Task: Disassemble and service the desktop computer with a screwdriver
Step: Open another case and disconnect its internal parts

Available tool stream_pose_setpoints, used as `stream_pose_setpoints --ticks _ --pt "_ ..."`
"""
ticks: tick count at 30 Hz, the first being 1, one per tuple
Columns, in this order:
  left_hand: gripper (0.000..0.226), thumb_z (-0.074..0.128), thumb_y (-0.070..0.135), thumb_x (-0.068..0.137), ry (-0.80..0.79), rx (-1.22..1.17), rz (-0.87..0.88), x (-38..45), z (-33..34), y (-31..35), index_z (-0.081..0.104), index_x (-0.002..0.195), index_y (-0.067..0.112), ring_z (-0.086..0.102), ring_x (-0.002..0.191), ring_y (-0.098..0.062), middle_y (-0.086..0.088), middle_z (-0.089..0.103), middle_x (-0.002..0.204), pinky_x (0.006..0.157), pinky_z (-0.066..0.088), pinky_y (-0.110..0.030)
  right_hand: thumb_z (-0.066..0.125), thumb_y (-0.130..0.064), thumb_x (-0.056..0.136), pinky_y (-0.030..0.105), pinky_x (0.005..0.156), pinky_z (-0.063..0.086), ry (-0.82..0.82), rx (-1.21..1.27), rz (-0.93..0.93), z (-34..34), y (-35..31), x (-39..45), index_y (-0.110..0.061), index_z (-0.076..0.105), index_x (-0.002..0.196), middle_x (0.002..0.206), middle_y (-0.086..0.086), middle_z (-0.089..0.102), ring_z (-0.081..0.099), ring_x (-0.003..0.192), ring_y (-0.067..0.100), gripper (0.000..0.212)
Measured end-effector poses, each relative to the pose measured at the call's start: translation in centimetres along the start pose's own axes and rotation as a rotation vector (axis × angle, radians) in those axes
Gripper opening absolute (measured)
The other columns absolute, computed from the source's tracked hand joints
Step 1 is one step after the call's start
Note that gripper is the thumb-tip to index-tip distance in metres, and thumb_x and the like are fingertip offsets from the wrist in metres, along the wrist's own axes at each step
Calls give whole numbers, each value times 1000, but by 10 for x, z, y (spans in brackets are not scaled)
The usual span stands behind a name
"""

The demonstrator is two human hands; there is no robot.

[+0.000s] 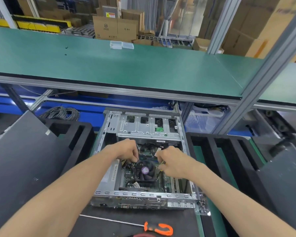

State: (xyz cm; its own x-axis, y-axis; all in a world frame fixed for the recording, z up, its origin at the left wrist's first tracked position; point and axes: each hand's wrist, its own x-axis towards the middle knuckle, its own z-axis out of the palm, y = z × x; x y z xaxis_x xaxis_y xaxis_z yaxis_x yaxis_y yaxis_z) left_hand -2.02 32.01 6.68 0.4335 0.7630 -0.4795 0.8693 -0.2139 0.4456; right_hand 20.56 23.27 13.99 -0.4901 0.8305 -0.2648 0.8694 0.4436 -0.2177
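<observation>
At centre frame the open desktop computer [143, 159] holds its motherboard and the cooler fan [145, 171], which lies just below and between both hands. Left hand [126, 150] curls fingertips onto the fan's upper edge; right hand [172, 160] pinches a small pale part. Bottom centre, the screwdriver [156, 228] lies ungripped, shaft pointing left.

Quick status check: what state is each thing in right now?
Computer case: side open, insides exposed.
Cooler fan: mounted on the board.
Screwdriver: lying unused in front of the case.
Left hand: fingers curled at the fan's edge.
Right hand: pinching a small part.
</observation>
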Motion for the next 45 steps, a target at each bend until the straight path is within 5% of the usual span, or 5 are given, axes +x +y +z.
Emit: stream_pose_setpoints --ticks 15,27,34,41,45 --pt "25 75 -2 75 -32 -36 -165 2 -2 2 76 69 22 72 67 -11 4 73 64 51 51 -18 65 -13 85 29 60 34 185 190 -38 -3 -32 70 -21 52 85 75 3 64 50 75 19 15" --pt "30 77 -5 75 -142 -50 -160 8 -5 0 72 65 22 73 89 -12 9 74 71 91 57 -33 64 -11 86 33 63 48 197 163 -84 6 -38 80 -22 53 86 66 -16 44 52 74 19 15" --pt "19 68 -9 85 -181 -48 -102 13 -1 -2 75 83 9 71 75 -6 -7 78 98 95 55 -31 62 -14 86 40 65 51 167 59 -100 3 -43 81 -12 54 88 82 8 63 58 80 29 9" --pt "55 64 18 97 -254 199 77 11 -8 0 45 148 10 36 142 -22 -6 46 152 109 17 -23 58 -22 92 36 60 42 92 -97 -91 0 -71 92 -2 59 112 79 6 40 62 84 38 28" --pt "44 59 1 97 -276 74 -29 12 -9 -3 51 140 -2 63 117 -20 -19 52 143 97 44 -27 62 -9 85 33 53 44 -31 -137 -153 -9 -78 92 -9 64 95 72 4 44 63 80 33 10"
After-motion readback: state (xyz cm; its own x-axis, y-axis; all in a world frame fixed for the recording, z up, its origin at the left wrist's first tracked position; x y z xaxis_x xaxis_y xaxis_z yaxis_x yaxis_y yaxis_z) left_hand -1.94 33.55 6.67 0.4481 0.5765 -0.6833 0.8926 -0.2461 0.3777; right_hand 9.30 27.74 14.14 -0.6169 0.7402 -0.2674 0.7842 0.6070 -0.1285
